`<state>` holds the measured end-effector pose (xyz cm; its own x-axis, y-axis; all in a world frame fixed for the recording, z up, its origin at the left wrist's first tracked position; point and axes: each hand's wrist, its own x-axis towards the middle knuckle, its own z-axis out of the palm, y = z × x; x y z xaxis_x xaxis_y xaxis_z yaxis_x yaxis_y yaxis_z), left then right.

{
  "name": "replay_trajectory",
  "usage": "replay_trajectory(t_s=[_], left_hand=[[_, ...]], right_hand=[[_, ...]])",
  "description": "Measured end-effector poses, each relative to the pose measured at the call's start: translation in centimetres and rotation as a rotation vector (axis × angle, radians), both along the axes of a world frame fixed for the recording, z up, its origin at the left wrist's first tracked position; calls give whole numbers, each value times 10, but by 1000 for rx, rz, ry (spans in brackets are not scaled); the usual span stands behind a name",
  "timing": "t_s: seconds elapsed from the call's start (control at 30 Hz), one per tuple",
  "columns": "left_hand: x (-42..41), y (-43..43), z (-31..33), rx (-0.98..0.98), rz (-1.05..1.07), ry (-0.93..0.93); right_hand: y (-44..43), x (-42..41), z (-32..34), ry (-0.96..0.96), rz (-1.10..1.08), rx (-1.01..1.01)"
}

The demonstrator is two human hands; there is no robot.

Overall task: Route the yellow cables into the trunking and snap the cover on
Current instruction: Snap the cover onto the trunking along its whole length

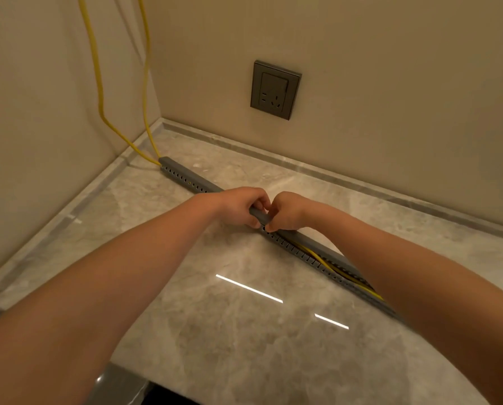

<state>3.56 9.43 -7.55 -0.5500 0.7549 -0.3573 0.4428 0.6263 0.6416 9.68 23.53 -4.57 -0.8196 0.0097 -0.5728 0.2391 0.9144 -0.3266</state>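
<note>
A grey slotted trunking (291, 249) runs diagonally across the marble counter from the far-left corner toward the near right. Its grey cover (186, 174) sits closed on the far-left stretch and lifts off to the right of my hands. Two yellow cables (98, 83) hang down the wall, enter the trunking's far end and lie in the open channel at the right. My left hand (241, 207) and my right hand (285, 213) meet at the middle, both pinching the cover and trunking where the closed part ends.
A grey wall socket (275, 89) sits on the back wall above the counter. A raised marble upstand (273, 154) edges the counter along both walls. A grey rounded object (118, 384) shows at the counter's near edge.
</note>
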Motion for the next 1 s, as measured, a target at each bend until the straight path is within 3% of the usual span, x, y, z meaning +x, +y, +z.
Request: replay_trajectory(t_s=[0.2,0.43,0.63,0.73,0.83,0.9,1.0], left_hand=[[1,-1,3,-18,4,26],[5,-3,3,-19,-2,103],[16,-8,-7,57,22,121],[18,-8,-8,5,7,151],[26,-6,-4,-35,-13,308],[39,-8,-4,9,105,469],[68,-9,-11,97,505,655]], right_hand=[[-9,10,-1,139,63,146],[-10,18,-3,207,51,156],[14,20,1,97,54,-60],[15,19,3,26,72,-14],[17,20,3,3,69,52],[21,25,0,-31,56,99],[25,32,-12,35,83,117]])
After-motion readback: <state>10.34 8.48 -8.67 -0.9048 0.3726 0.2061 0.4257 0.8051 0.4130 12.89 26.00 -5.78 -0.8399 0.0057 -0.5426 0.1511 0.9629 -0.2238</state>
